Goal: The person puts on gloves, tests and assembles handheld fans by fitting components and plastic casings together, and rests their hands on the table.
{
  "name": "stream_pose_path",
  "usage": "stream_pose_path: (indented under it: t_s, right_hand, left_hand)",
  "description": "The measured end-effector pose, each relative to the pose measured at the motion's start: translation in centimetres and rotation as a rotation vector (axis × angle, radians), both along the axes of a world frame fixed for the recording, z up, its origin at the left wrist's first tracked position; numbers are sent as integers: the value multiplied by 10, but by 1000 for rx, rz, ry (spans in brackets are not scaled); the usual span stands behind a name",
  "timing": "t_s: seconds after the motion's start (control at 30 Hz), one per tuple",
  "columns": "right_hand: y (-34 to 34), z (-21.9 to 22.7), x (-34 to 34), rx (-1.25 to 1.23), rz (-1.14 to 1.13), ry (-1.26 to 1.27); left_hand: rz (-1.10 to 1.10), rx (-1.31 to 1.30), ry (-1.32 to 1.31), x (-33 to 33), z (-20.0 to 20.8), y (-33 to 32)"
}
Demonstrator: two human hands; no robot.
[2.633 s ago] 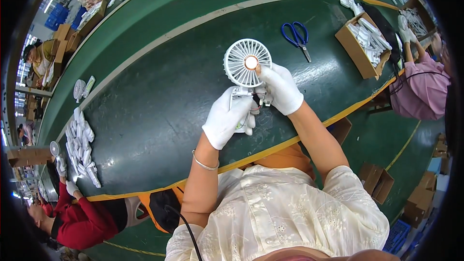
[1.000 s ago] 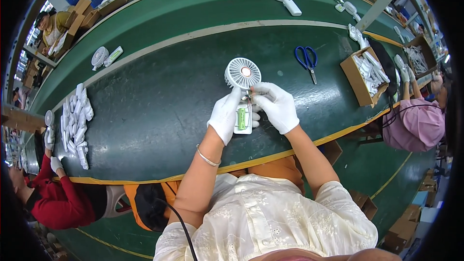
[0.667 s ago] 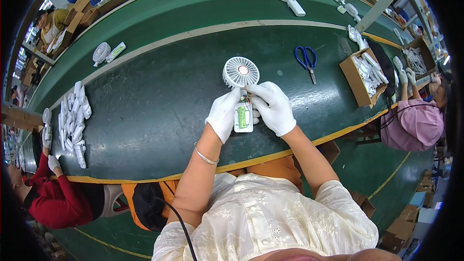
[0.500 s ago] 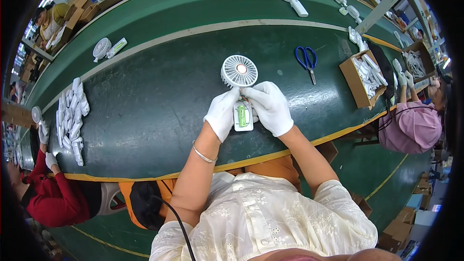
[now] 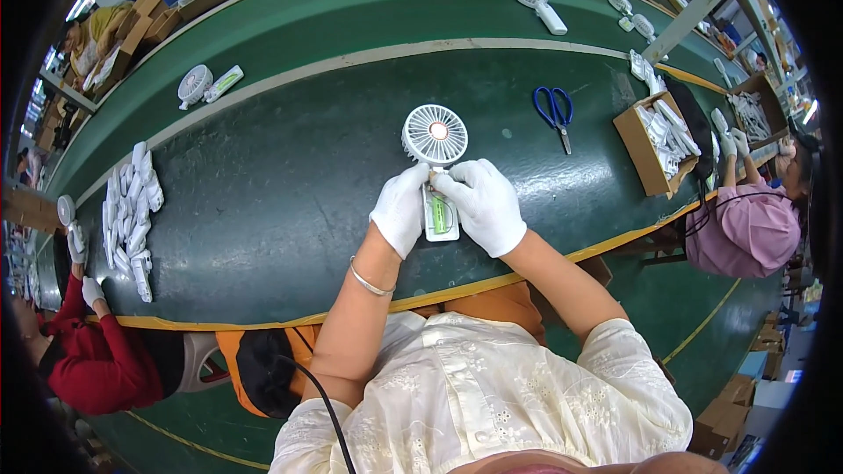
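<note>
A white handheld fan (image 5: 435, 133) lies in front of me, its round grille pointing away from my body. Its handle is open and shows a green battery (image 5: 440, 213) and thin wires inside. My left hand (image 5: 401, 211), in a white glove, grips the fan at the neck from the left. From the right, the gloved fingers of my right hand (image 5: 485, 206) are pinched at the top of the open handle, by the wires. What exactly those fingertips hold is too small to make out.
Blue-handled scissors (image 5: 554, 109) lie to the right, near a cardboard box (image 5: 645, 154) of white parts. A pile of white casings (image 5: 130, 211) is at the left. Fans (image 5: 195, 85) ride the green belt (image 5: 351, 17) beyond. Co-workers sit on both sides.
My right hand has shifted slightly left and down over the top of the handle. On the belt, the fans have moved a little to the right.
</note>
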State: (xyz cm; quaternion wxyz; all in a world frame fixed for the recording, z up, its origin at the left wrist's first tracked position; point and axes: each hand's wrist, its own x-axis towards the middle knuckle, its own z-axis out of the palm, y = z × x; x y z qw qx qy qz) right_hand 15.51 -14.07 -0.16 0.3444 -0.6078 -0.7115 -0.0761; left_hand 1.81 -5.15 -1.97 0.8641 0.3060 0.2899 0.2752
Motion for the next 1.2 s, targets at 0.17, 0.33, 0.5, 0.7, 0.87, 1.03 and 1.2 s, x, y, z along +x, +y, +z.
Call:
stream_pose_path:
  t_s: [0.17,0.33,0.5,0.7,0.87,1.03,1.2]
  right_hand:
    - [-3,-7,5,31,-23,99]
    - [-5,-9,7,43,-1,109]
    - [-8,0,6,64,67,34]
    - [-7,-5,11,71,61,78]
    - [-14,-3,21,81,57,222]
    - [-39,25,80,63,-155,140]
    - [-53,62,252,277,-554,-279]
  left_hand:
    - [-81,-69,10,4,15,-2]
    - [-130,147,107,-3,9,-3]
    - [31,157,128,6,-2,-4]
    - [-71,101,-49,7,-9,5]
    - [-290,123,-237,6,11,-3]
    - [-147,116,-196,8,10,-12]
    - [-29,163,-163,6,12,-7]
